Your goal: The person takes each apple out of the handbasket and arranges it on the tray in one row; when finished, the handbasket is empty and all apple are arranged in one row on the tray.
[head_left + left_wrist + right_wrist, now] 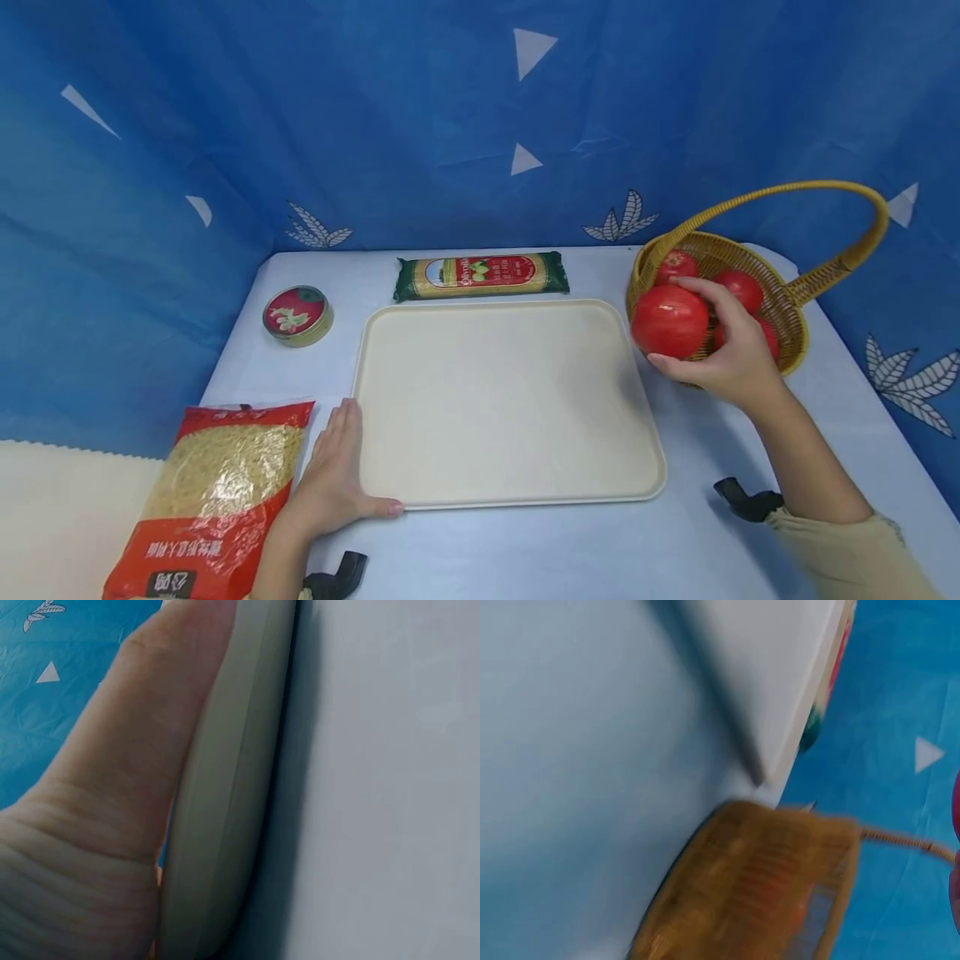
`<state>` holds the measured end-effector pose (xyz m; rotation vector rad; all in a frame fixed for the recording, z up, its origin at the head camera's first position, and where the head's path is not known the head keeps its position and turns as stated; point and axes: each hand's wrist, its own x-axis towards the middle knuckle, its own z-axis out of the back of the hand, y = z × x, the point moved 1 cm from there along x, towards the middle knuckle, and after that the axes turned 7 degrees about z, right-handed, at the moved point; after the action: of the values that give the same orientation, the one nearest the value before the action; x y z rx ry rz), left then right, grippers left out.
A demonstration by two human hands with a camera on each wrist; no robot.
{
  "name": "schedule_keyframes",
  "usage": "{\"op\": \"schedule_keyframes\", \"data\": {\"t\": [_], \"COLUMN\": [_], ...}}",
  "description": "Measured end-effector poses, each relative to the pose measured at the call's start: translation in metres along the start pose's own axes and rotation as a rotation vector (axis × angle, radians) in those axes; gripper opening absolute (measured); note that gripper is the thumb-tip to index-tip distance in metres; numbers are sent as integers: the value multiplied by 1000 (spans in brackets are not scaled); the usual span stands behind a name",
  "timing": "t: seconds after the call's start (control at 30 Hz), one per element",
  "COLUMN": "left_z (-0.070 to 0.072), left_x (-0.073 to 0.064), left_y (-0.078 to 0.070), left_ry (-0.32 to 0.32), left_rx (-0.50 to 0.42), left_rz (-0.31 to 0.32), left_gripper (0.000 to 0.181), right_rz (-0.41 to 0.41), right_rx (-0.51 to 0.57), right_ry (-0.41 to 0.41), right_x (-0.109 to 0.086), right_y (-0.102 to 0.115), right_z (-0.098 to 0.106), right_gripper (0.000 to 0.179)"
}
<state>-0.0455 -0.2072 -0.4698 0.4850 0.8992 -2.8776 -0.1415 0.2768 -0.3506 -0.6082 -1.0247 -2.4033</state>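
My right hand [731, 358] grips a large red tomato [669, 322] between thumb and fingers, over the near left side of a yellow wicker basket [798, 329]. More tomatoes lie inside the basket, including one at its back [677, 265]; the hand partly hides others. At the tray's near left corner rests my left hand [330, 479], its fingers straight along the left side and its thumb on the front rim. The tray [510, 400] is cream-coloured and bare. In the left wrist view the thumb [135, 727] lies against the tray's outer wall [217, 825].
Left of the left hand lies a red bag of pasta [217, 492]. A round tin [297, 317] stands at the back left. Behind the tray is a long packet of spaghetti [480, 276]. The basket's tall handle [787, 187] arches up at the right. Blue cloth [420, 125] hangs behind the table.
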Motion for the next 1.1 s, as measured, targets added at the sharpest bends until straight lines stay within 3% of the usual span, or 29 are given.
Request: {"op": "schedule_keyframes", "data": {"t": [0.27, 0.5, 0.93, 1.1], "left_z": [1, 3, 2, 2], "left_x": [2, 1, 1, 1], "left_y": [1, 1, 2, 2], "left_ry": [-4, 4, 14, 11], "left_rx": [20, 13, 33, 34], "left_rz": [1, 21, 36, 38], "left_gripper": [164, 165, 162, 162], "right_rz": [-20, 9, -33, -73], "right_rx": [98, 163, 373, 381], "right_ry": [128, 205, 403, 459], "right_x": [20, 39, 74, 85], "right_y": [21, 20, 30, 36], "right_z": [-35, -74, -161, -183], "right_gripper": [99, 89, 85, 86]}}
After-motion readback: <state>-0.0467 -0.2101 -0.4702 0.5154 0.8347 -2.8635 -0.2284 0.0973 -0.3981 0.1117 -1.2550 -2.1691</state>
